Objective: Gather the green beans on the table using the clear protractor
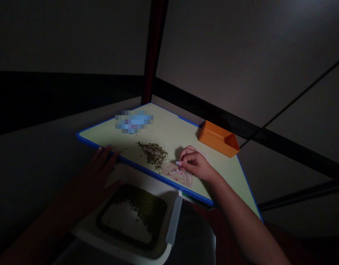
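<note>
A loose pile of small green beans [154,152], looking like mung beans, lies on the pale tabletop [169,127]. To the right of it, my right hand [194,162] hangs over a printed pink half-circle [179,176], thumb and fingertips pinched together. Whatever is between those fingertips, if anything, is too small to make out. My left hand [103,167] is in shadow at the table's near blue edge, fingers stretched out, with nothing seen in it. Just below, a white plastic container [173,221] holds more green beans [147,206], heaped toward its far right side.
An orange rectangular box [219,139] stands at the table's right edge. A blurred blue item [133,122] lies at the back left. Walls meet behind the table at a dark red post [154,51]. The room is dim.
</note>
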A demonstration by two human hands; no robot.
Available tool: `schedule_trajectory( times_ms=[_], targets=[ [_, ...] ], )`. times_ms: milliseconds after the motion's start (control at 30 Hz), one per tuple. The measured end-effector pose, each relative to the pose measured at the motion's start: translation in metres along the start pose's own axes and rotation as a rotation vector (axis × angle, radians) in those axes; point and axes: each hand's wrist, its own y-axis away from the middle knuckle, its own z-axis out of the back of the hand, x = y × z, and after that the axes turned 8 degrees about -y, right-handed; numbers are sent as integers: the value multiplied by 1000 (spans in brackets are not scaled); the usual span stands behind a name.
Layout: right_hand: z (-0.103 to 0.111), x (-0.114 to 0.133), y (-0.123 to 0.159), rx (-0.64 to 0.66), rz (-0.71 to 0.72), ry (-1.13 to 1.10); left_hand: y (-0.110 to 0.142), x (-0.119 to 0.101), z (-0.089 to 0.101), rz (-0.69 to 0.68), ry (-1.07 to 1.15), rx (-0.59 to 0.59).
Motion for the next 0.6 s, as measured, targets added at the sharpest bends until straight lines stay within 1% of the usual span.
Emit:
schedule_trajectory(
  times_ms=[167, 367, 600],
  targets=[
    [-3, 0, -2, 11, 2, -15, 1, 0, -1, 18, 8, 11],
    [-7, -2, -4, 8, 47, 1, 0, 0, 0, 2, -6, 11],
    [-3, 1, -3, -46, 5, 21, 1, 1, -1, -6, -11, 5]
  ],
)
